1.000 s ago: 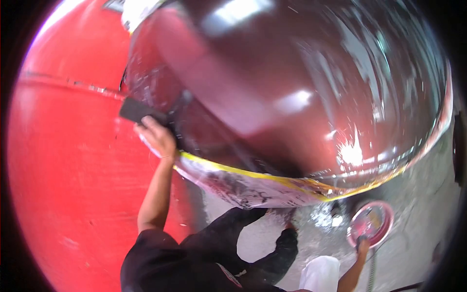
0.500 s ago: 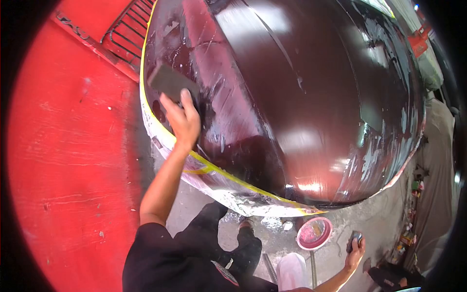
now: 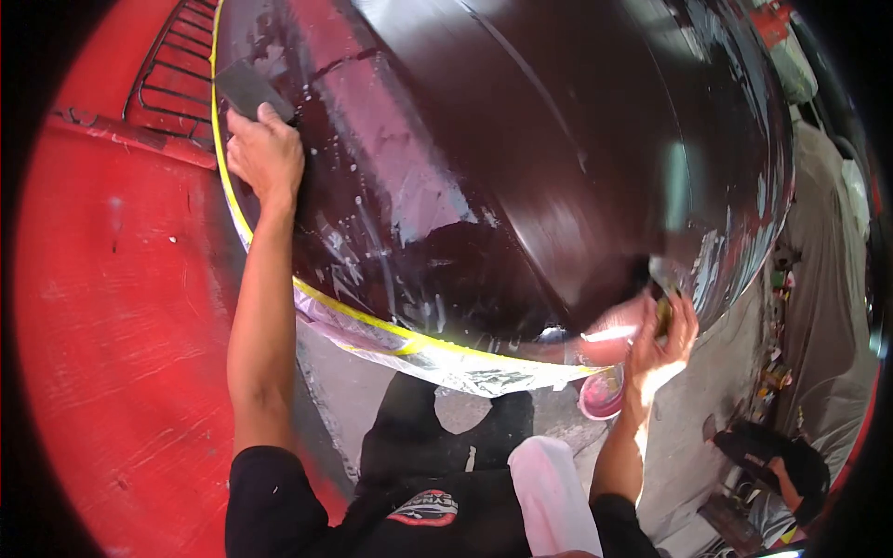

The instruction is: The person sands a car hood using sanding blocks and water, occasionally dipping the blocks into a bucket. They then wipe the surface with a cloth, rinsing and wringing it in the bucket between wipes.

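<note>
A dark, glossy maroon car panel (image 3: 577, 167) with milky smears and a duller pinkish band fills the upper middle, edged with yellow tape (image 3: 372, 321). At the panel's left edge, my left hand (image 3: 265, 153) grips a flat dark grey block (image 3: 249, 90) that lies against the surface. Over the panel's lower right part, my right hand (image 3: 662, 339) is closed around a small object with a dark, shiny and yellowish look; its exact kind is unclear. Whether that object touches the panel cannot be made out.
A red wall (image 3: 121, 325) with a black metal rack (image 3: 177, 74) stands at left. A pink basin (image 3: 601, 395) sits on the floor below the panel. At lower right is another person in dark clothes (image 3: 781, 456). A draped grey cover (image 3: 823, 270) hangs at right.
My right hand has risen from low beside the panel to over its lower right part, still holding its object. My left hand and the block are farther up and left in view; the view has shifted.
</note>
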`<action>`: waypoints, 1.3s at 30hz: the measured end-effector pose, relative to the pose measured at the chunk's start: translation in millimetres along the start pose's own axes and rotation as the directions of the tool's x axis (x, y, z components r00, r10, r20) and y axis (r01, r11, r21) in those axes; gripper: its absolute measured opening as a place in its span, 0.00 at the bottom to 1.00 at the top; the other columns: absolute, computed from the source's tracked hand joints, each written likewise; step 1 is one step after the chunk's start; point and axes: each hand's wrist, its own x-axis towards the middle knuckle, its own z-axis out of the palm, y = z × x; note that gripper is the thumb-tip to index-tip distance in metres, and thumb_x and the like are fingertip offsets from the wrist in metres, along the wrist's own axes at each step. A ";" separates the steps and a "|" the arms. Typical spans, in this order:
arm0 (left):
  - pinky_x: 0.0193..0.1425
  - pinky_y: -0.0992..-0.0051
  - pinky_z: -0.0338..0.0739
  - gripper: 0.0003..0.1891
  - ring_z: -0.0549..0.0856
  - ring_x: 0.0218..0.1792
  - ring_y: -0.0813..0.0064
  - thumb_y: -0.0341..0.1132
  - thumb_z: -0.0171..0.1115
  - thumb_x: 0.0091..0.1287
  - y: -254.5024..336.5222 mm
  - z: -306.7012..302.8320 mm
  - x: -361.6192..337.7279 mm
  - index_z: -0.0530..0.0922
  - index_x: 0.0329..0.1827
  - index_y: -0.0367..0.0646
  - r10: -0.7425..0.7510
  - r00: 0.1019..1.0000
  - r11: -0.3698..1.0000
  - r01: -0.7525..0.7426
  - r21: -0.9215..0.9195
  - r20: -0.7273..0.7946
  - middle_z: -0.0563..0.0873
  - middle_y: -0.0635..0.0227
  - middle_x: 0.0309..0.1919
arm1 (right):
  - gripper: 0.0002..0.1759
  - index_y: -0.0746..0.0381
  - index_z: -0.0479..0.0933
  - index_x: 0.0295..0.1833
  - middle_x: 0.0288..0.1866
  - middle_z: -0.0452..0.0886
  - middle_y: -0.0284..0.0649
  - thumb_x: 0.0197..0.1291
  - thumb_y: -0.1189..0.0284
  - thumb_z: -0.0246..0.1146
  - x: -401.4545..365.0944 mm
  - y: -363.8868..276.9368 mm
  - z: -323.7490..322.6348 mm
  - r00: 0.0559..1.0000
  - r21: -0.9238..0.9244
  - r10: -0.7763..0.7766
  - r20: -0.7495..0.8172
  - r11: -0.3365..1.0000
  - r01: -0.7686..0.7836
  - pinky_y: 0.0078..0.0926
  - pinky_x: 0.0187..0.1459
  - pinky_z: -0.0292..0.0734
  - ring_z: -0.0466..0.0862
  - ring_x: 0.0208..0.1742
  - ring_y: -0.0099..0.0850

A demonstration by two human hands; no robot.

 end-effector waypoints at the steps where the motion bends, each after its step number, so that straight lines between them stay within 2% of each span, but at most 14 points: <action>1: 0.65 0.50 0.65 0.30 0.80 0.56 0.41 0.45 0.52 0.75 4.6 -5.5 0.5 0.65 0.69 0.28 0.013 1.000 0.998 -0.013 -0.064 0.004 0.84 0.40 0.50 | 0.19 0.63 0.82 0.54 0.56 0.82 0.49 0.56 0.79 0.74 5.5 -17.1 19.1 0.997 0.186 -0.015 -0.078 0.982 0.029 0.40 0.54 0.80 0.82 0.57 0.46; 2: 0.64 0.50 0.66 0.29 0.81 0.55 0.40 0.45 0.53 0.74 4.3 -3.6 2.9 0.65 0.69 0.28 0.014 1.000 0.997 -0.014 -0.077 -0.001 0.85 0.40 0.50 | 0.20 0.63 0.83 0.54 0.57 0.82 0.49 0.55 0.80 0.74 12.9 -29.2 28.5 0.994 0.235 -0.072 -0.088 0.968 0.091 0.39 0.55 0.80 0.81 0.58 0.46; 3: 0.62 0.50 0.68 0.29 0.81 0.54 0.39 0.45 0.53 0.74 1.8 -4.2 1.3 0.65 0.69 0.29 0.013 1.000 0.997 -0.013 -0.078 -0.001 0.85 0.39 0.49 | 0.20 0.62 0.83 0.55 0.59 0.80 0.48 0.56 0.80 0.73 17.7 -22.6 41.3 0.914 0.069 -0.395 -0.088 0.913 0.402 0.37 0.56 0.79 0.81 0.57 0.44; 6: 0.62 0.50 0.70 0.32 0.82 0.53 0.37 0.43 0.51 0.74 -1.5 2.4 -1.0 0.60 0.75 0.31 0.055 0.994 0.990 -0.066 -0.121 -0.090 0.85 0.38 0.50 | 0.21 0.62 0.83 0.56 0.61 0.79 0.47 0.55 0.81 0.73 19.4 -40.6 57.7 0.993 0.323 -0.105 -0.048 0.939 0.115 0.37 0.55 0.79 0.80 0.57 0.44; 9: 0.63 0.53 0.71 0.31 0.82 0.54 0.40 0.42 0.49 0.75 4.5 0.0 -3.5 0.59 0.78 0.38 0.130 0.968 0.959 -0.177 -0.220 -0.213 0.85 0.40 0.51 | 0.22 0.61 0.83 0.56 0.63 0.78 0.47 0.54 0.82 0.73 12.4 -24.4 63.9 0.981 0.370 -0.191 -0.045 0.909 0.194 0.37 0.55 0.79 0.80 0.58 0.43; 11: 0.62 0.56 0.72 0.28 0.83 0.55 0.41 0.44 0.50 0.75 8.9 -16.2 -1.9 0.67 0.76 0.44 0.094 0.990 0.990 -0.082 -0.112 0.109 0.85 0.43 0.53 | 0.23 0.61 0.83 0.57 0.63 0.78 0.47 0.53 0.83 0.73 8.6 -16.4 63.3 0.973 0.457 -0.222 -0.061 0.861 0.224 0.35 0.55 0.78 0.79 0.59 0.43; 13: 0.63 0.59 0.73 0.26 0.83 0.57 0.44 0.46 0.51 0.75 12.2 -19.4 -8.3 0.71 0.73 0.48 0.022 0.995 0.992 -0.009 -0.126 0.099 0.84 0.44 0.56 | 0.25 0.61 0.83 0.57 0.63 0.78 0.47 0.52 0.84 0.74 7.8 -14.9 66.1 0.970 0.505 -0.229 -0.078 0.830 0.237 0.34 0.56 0.77 0.78 0.59 0.43; 15: 0.68 0.60 0.71 0.29 0.78 0.64 0.44 0.50 0.52 0.74 9.8 -17.4 -19.7 0.69 0.75 0.48 0.160 0.983 0.977 -0.145 -0.158 0.091 0.80 0.43 0.62 | 0.31 0.57 0.84 0.55 0.61 0.78 0.47 0.40 0.85 0.75 10.2 -15.3 67.8 0.964 0.541 -0.229 -0.136 0.798 0.266 0.38 0.49 0.79 0.78 0.55 0.45; 17: 0.77 0.53 0.58 0.38 0.63 0.76 0.41 0.61 0.51 0.72 9.5 -21.4 -40.8 0.63 0.79 0.47 0.172 0.970 0.978 -0.189 0.092 0.171 0.70 0.45 0.73 | 0.29 0.57 0.85 0.54 0.60 0.79 0.46 0.40 0.84 0.75 7.7 -17.7 70.1 0.964 0.556 -0.228 -0.135 0.788 0.264 0.39 0.52 0.78 0.79 0.55 0.45; 20: 0.79 0.43 0.49 0.39 0.58 0.79 0.47 0.61 0.50 0.73 10.7 -25.6 -54.6 0.56 0.81 0.50 0.205 0.960 0.964 -0.233 0.132 0.193 0.69 0.46 0.74 | 0.27 0.58 0.85 0.54 0.60 0.81 0.43 0.42 0.83 0.71 14.1 -35.2 68.2 0.945 0.592 -0.321 -0.062 0.751 0.294 0.41 0.56 0.75 0.82 0.56 0.43; 21: 0.80 0.46 0.48 0.39 0.57 0.80 0.48 0.61 0.50 0.72 12.4 -25.0 -55.3 0.56 0.81 0.51 0.162 0.967 0.968 -0.194 0.157 0.198 0.67 0.47 0.75 | 0.23 0.60 0.85 0.54 0.58 0.82 0.42 0.49 0.80 0.75 22.7 -48.5 65.3 0.928 0.572 -0.370 -0.049 0.751 0.329 0.36 0.59 0.76 0.81 0.57 0.41; 27: 0.81 0.47 0.47 0.39 0.58 0.79 0.49 0.61 0.51 0.71 21.6 -29.5 -56.4 0.57 0.81 0.52 0.102 0.975 0.980 -0.133 0.150 0.198 0.69 0.48 0.74 | 0.22 0.59 0.85 0.53 0.58 0.83 0.39 0.49 0.79 0.75 79.9 -128.4 110.9 0.875 0.570 -0.466 -0.130 0.687 0.451 0.35 0.56 0.76 0.82 0.56 0.40; 35: 0.80 0.45 0.47 0.38 0.58 0.79 0.48 0.59 0.53 0.70 21.3 -30.3 -56.0 0.58 0.80 0.55 0.110 0.979 0.977 -0.138 0.162 0.170 0.72 0.49 0.72 | 0.28 0.62 0.81 0.59 0.63 0.78 0.47 0.49 0.83 0.69 73.5 -125.4 78.2 0.763 0.512 -0.588 0.267 0.757 0.405 0.44 0.59 0.75 0.79 0.57 0.49; 39: 0.80 0.45 0.47 0.37 0.58 0.79 0.48 0.59 0.53 0.71 21.3 -30.8 -55.0 0.58 0.80 0.55 0.119 0.975 0.978 -0.148 0.147 0.190 0.73 0.47 0.71 | 0.26 0.62 0.83 0.55 0.59 0.82 0.47 0.46 0.85 0.67 82.0 -140.6 105.6 0.823 0.585 -0.543 0.168 0.726 0.360 0.44 0.59 0.75 0.80 0.56 0.49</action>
